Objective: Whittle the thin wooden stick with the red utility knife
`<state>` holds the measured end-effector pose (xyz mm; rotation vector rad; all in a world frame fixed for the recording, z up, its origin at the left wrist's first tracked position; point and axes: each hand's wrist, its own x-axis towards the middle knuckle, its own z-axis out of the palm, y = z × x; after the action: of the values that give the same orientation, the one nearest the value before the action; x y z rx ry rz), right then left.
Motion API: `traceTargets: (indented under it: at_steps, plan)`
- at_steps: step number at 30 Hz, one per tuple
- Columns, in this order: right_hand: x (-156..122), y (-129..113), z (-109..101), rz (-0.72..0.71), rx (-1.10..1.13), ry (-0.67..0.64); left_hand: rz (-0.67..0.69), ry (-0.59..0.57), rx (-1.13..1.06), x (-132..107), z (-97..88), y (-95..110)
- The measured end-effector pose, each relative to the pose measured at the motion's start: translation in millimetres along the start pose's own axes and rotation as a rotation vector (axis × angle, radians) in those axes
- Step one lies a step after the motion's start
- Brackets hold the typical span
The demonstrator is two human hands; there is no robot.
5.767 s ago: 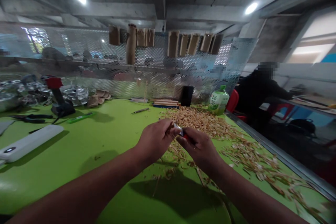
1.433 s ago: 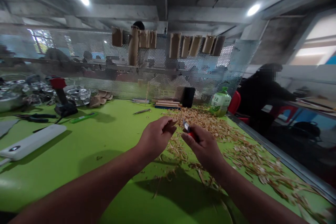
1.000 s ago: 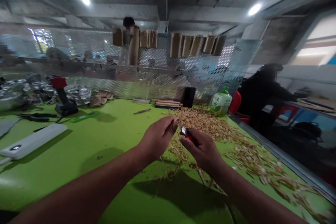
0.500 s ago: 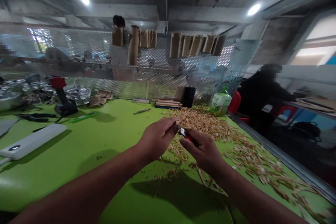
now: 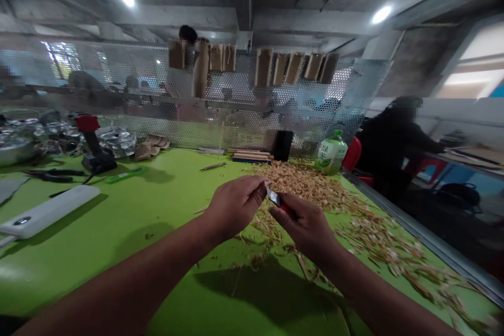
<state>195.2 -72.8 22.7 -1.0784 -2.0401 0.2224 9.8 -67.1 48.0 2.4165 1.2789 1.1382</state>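
Observation:
My left hand (image 5: pixel 236 203) is closed around a thin pale strip of wood or bamboo (image 5: pixel 200 210). One end of the strip sticks out to the left behind the wrist, the other shows at my fingertips, and the middle is hidden in the palm. In my right hand (image 5: pixel 305 220) is a knife (image 5: pixel 274 198) with a red handle. Its short blade points up and left, close to the strip's end at my left fingertips; whether it touches cannot be made out. Curled wood shavings (image 5: pixel 307 184) lie in a heap behind and right of both hands.
Across the green table (image 5: pixel 129 252) lie a white bar-shaped device (image 5: pixel 51 212), pliers (image 5: pixel 55 174), a red-and-black cordless drill (image 5: pixel 93 142) and a green box cutter (image 5: pixel 125 175). At the back stand a phone (image 5: pixel 283 145) and a green bottle (image 5: pixel 331 152). A person (image 5: pixel 394 136) sits at right.
The strip's left end now shows beside my left wrist. The knife blade sits slightly differently, tip nearer my left fingers. Behind the mesh, a person's head has shifted right.

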Motion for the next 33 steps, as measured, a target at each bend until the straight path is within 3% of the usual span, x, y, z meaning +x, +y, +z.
traceTargets:
  at_steps: [11, 20, 33]
  plan:
    - [0, 6, -1, 0.014, 0.044, -0.078, 0.128, -0.034, 0.092, 0, -5.2, -8]
    - [-2, 0, 2, 0.021, 0.053, -0.032, 0.194, 0.141, 0.114, 0, 7.5, -15]
    - [-5, 6, 10, 0.040, -0.171, 0.115, 0.041, 0.069, 0.005, -1, 11.7, -5]
